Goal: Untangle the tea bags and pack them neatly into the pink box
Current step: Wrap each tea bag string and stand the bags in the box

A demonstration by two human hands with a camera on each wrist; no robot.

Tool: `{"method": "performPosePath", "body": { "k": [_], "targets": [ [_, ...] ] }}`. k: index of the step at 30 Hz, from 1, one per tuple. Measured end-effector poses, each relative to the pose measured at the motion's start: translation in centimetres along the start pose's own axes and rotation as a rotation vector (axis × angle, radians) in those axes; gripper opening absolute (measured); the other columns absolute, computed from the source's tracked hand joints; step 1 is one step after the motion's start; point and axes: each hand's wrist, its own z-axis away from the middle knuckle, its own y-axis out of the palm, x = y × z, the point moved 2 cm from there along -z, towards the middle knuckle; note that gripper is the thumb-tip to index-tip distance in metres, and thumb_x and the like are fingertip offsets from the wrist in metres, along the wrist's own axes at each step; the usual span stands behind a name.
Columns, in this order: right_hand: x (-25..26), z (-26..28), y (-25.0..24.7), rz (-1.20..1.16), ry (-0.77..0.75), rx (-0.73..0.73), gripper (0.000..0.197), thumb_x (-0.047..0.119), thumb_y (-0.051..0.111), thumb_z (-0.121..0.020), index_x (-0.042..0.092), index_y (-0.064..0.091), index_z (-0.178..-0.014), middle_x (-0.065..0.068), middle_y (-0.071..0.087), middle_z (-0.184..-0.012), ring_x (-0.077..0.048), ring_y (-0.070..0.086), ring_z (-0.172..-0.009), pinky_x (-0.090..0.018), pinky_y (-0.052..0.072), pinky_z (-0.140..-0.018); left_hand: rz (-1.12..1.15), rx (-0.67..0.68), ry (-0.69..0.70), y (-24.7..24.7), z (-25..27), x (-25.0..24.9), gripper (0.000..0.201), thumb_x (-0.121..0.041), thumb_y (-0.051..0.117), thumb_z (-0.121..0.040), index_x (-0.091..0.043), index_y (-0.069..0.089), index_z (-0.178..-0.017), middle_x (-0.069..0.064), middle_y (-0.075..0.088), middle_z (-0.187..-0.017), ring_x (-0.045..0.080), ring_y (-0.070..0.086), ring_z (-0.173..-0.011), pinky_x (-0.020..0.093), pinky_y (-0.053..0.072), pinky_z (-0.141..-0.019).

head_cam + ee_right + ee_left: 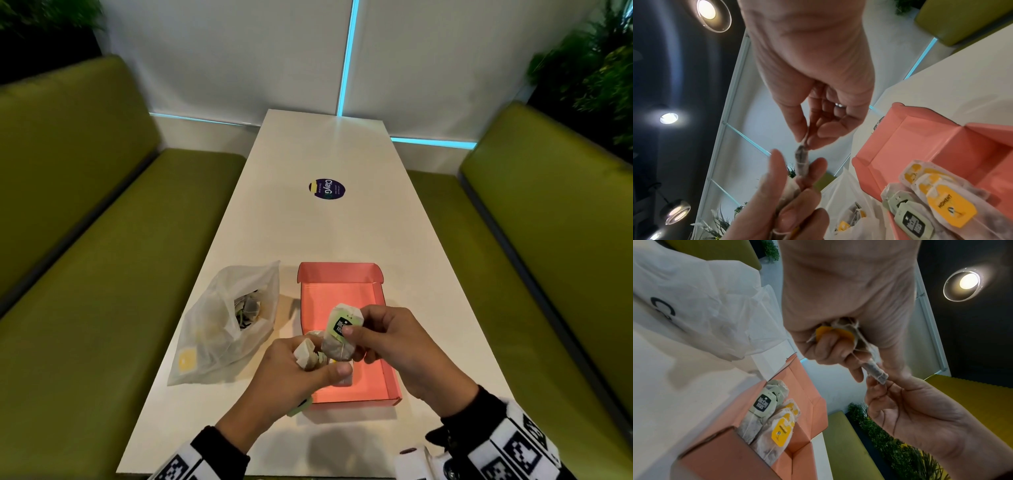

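Pinching a green-tagged tea bag (339,337), right hand (394,346); left hand (294,370) clutches tangled bags (306,353).

White table (318,144) between green benches (102,219), white wall panels (239,54), round ceiling lamps (968,280).

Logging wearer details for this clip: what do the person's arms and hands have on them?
Both hands are bare. Each forearm wears a black sleeve with a white wristband printed with black square marker patterns. A ring shows on the right hand; none is visible on the left hand.
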Motion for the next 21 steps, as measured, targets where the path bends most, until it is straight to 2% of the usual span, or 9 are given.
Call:
{"method": "performPosePath", "body": {
  "k": [4,7,9,11,13,15,18,19,21],
  "targets": [
    [0.02,-0.05,0.03,0.017,0.008,-0.006,0.002,0.008,0.068,-0.082,0.009,0.068,-0.080,0.003,0.063,-0.056,-0.010,0.055,-0.051,-0.017,0.041,-0.048,-0.023,-0.018,0.002,0.10,-0.11,0.05,0.011,-0.014,0.077,-0.074,-0.013,0.073,-0.085,0.001,0.073,-0.070,0.006,0.067,-0.064,0.015,0.049,-0.058],
    [-0.01,0.03,0.11,0.053,0.028,0.011,0.003,0.011,0.069,-0.081,0.009,0.068,-0.084,0.001,0.063,-0.061,-0.010,0.055,-0.054,-0.017,0.041,-0.049,-0.069,0.014,0.009,0.13,-0.14,0.22,0.014,-0.017,0.073,-0.079,-0.009,0.072,-0.090,0.000,0.073,-0.076,0.001,0.067,-0.066,0.011,0.047,-0.058],
    [-0.06,0.01,0.07,0.064,0.041,0.023,0.006,0.011,0.069,-0.080,0.008,0.068,-0.085,-0.001,0.062,-0.064,-0.010,0.055,-0.054,-0.018,0.041,-0.050,-0.104,0.055,0.019,0.09,-0.11,0.35,0.019,-0.021,0.072,-0.081,-0.008,0.073,-0.093,0.003,0.074,-0.081,0.003,0.068,-0.071,0.013,0.047,-0.062],
    [-0.10,-0.07,-0.09,0.069,0.049,0.028,0.006,0.010,0.068,-0.081,0.007,0.069,-0.087,-0.002,0.062,-0.065,-0.009,0.055,-0.054,-0.019,0.041,-0.050,-0.124,0.084,0.028,-0.01,-0.11,0.48,0.022,-0.028,0.071,-0.082,-0.009,0.073,-0.092,0.007,0.073,-0.085,0.011,0.068,-0.077,0.022,0.052,-0.068],
    [-0.02,-0.11,-0.28,0.070,0.056,0.039,0.004,0.009,0.067,-0.082,0.008,0.069,-0.085,-0.002,0.063,-0.065,-0.008,0.055,-0.054,-0.019,0.041,-0.050,-0.133,0.107,0.029,-0.14,-0.07,0.58,0.042,-0.042,0.070,-0.080,-0.002,0.070,-0.093,0.014,0.071,-0.087,0.023,0.064,-0.078,0.040,0.052,-0.080],
    [0.08,-0.07,-0.39,0.070,0.065,0.065,0.005,0.006,0.065,-0.083,0.010,0.068,-0.081,-0.001,0.063,-0.063,-0.007,0.054,-0.053,-0.018,0.041,-0.050,-0.148,0.117,0.010,-0.32,-0.07,0.88,0.059,-0.052,0.065,-0.074,0.003,0.065,-0.093,0.022,0.065,-0.084,0.020,0.057,-0.075,0.048,0.049,-0.080],
    [0.18,-0.07,-0.44,0.076,0.072,0.083,0.008,0.003,0.064,-0.083,0.008,0.067,-0.079,0.000,0.063,-0.062,-0.008,0.055,-0.052,-0.018,0.041,-0.049,-0.165,0.108,0.005,-0.20,-0.17,0.93,0.032,-0.037,0.064,-0.082,-0.009,0.072,-0.093,0.022,0.068,-0.089,0.014,0.058,-0.074,0.036,0.050,-0.071],
    [0.20,-0.10,-0.45,0.065,0.068,0.071,0.006,0.002,0.064,-0.082,0.007,0.067,-0.080,-0.001,0.064,-0.062,-0.008,0.055,-0.052,-0.018,0.042,-0.049,-0.154,0.081,0.014,-0.16,-0.18,0.86,0.018,-0.026,0.064,-0.086,-0.013,0.073,-0.094,0.016,0.070,-0.086,0.012,0.060,-0.072,0.026,0.050,-0.065],
    [0.18,-0.14,-0.46,0.014,0.059,0.027,0.006,0.000,0.064,-0.082,0.005,0.066,-0.082,-0.003,0.064,-0.061,-0.008,0.055,-0.049,-0.018,0.042,-0.048,-0.092,-0.009,0.062,-0.06,0.08,0.47,0.009,-0.015,0.066,-0.086,-0.018,0.071,-0.093,0.000,0.069,-0.068,0.007,0.060,-0.063,0.013,0.045,-0.057]
  ]
}}
